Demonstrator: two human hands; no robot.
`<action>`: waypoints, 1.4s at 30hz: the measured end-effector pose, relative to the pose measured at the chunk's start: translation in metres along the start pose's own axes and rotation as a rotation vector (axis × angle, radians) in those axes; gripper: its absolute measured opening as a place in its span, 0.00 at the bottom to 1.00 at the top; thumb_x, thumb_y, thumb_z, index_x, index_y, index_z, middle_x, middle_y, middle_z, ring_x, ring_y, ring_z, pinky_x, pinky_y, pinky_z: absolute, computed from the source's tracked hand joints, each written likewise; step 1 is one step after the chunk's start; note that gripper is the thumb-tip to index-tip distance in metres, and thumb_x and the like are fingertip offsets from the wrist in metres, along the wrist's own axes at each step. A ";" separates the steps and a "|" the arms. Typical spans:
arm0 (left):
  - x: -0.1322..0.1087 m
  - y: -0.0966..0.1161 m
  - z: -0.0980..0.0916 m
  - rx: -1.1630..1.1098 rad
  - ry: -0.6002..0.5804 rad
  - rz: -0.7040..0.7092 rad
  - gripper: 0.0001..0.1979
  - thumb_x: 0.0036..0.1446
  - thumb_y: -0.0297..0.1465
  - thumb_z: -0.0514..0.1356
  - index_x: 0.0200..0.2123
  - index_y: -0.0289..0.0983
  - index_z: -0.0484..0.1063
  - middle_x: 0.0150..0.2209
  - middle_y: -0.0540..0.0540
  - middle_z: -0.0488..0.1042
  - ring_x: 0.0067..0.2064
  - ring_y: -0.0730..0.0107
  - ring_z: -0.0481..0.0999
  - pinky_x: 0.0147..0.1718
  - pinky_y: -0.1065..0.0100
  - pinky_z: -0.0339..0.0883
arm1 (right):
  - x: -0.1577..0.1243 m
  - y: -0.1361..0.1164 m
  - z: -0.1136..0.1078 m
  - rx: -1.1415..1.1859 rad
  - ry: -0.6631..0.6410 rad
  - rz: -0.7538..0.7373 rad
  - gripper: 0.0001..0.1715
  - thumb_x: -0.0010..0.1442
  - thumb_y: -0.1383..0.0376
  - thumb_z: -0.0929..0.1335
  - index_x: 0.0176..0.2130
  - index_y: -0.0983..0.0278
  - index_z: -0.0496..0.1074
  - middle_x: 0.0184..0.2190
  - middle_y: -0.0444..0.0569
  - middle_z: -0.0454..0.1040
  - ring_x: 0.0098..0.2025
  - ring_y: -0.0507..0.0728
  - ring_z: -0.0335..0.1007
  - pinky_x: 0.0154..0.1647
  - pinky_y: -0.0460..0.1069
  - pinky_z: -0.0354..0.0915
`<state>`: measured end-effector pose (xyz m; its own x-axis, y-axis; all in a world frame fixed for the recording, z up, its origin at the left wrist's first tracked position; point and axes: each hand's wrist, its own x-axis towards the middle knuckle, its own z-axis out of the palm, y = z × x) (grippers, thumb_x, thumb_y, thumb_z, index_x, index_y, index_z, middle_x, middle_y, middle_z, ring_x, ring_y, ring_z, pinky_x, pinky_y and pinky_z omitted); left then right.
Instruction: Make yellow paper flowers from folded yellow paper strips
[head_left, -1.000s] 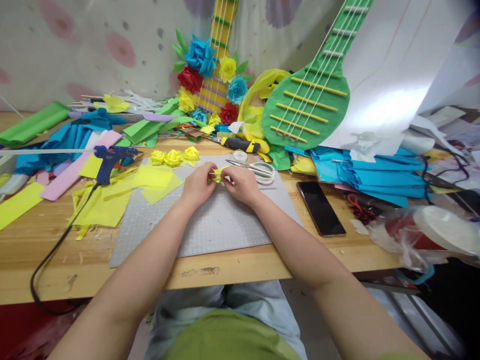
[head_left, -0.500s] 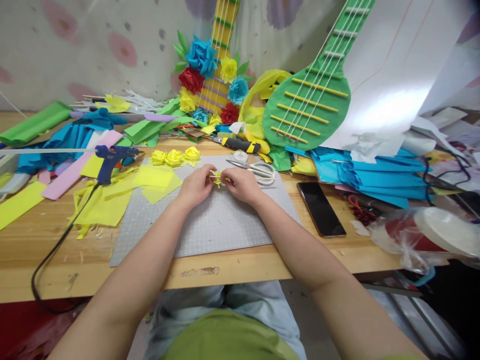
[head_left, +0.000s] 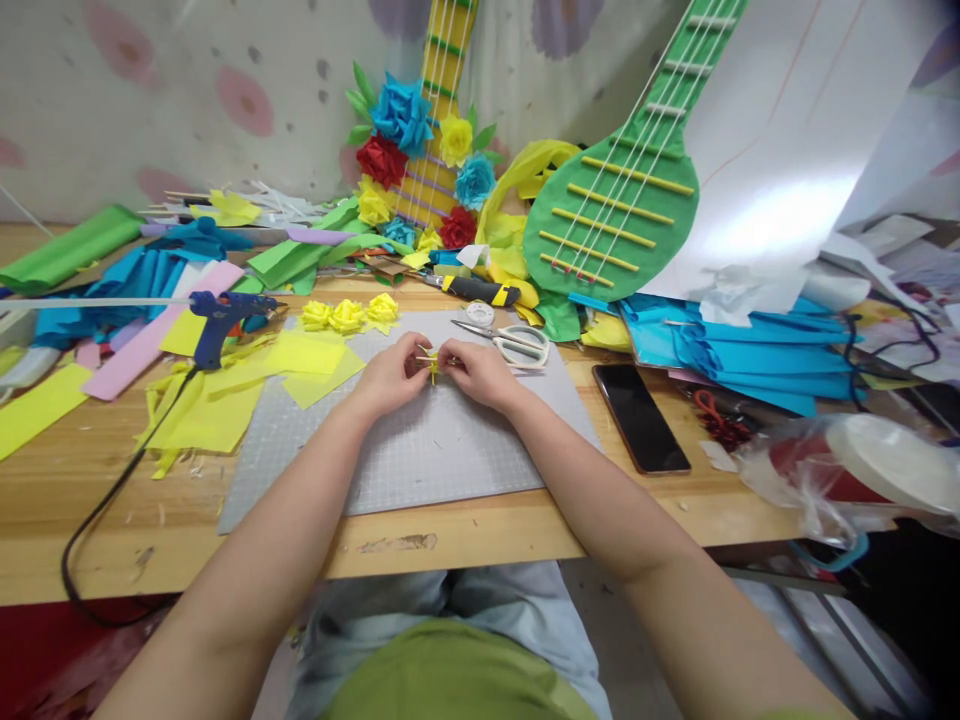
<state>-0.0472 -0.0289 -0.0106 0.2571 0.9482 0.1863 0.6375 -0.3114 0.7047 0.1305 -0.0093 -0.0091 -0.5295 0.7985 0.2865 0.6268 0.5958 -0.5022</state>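
Observation:
Both hands meet over the grey cutting mat (head_left: 442, 460). My left hand (head_left: 394, 375) pinches a thin stick beside a small yellow paper piece (head_left: 433, 367). From the other side, my right hand (head_left: 480, 372) has its fingers closed on the same yellow paper. Grey-handled scissors (head_left: 523, 345) lie just beyond my right hand, near a small white roll (head_left: 480, 314). Three yellow paper flowers (head_left: 347, 316) sit in a row behind my left hand. Yellow paper sheets (head_left: 307, 360) overlap the mat's left part.
A blue glue gun (head_left: 217, 325) lies at the left, its black cord trailing over the table edge. A phone (head_left: 641, 418) is right of the mat. Behind stand a green paper instrument (head_left: 615, 215) and a flower-covered yellow one (head_left: 450, 60). A yellow-black cutter (head_left: 480, 290) lies before them.
The small yellow paper between my fingertips has turned slightly, and its points show differently. Both hands have stayed nearly in place.

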 end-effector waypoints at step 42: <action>0.002 0.006 -0.003 0.258 0.211 0.199 0.04 0.53 0.30 0.56 0.31 0.39 0.70 0.37 0.47 0.71 0.43 0.67 0.67 0.43 0.66 0.61 | 0.001 -0.008 0.003 -0.144 0.167 -0.022 0.11 0.59 0.62 0.62 0.41 0.62 0.65 0.32 0.46 0.73 0.34 0.53 0.66 0.32 0.46 0.55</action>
<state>-0.0449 -0.0282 -0.0044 0.2561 0.8514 0.4578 0.7588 -0.4705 0.4504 0.1231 -0.0137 -0.0074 -0.4496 0.7813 0.4330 0.6975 0.6099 -0.3762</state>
